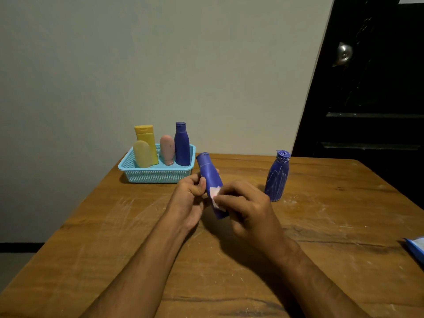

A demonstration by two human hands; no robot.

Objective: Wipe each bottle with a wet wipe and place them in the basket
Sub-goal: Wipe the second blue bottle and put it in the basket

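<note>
Your left hand [191, 193] pinches the blue bottle [212, 180] while your right hand [246, 208] presses the wipe [215, 195]; rub hard and it could slip toward the streaked bottle [277, 177] at three o'clock.

The room is dim and warm-toned, the wall [160, 65] a flat grey-green with soft falloff toward the corners. Light seems to come from above and behind, since the hands [247, 210] cast a soft shadow onto the bench [114, 249] beneath them. The door [371, 111] at right sinks nearly to black, with one small glint on its knob [344, 53]. The wide lens tilts the door's edge. Detail is slightly soft and smeared throughout, and a faint sheen shows pale scuffs on the wood.
</note>
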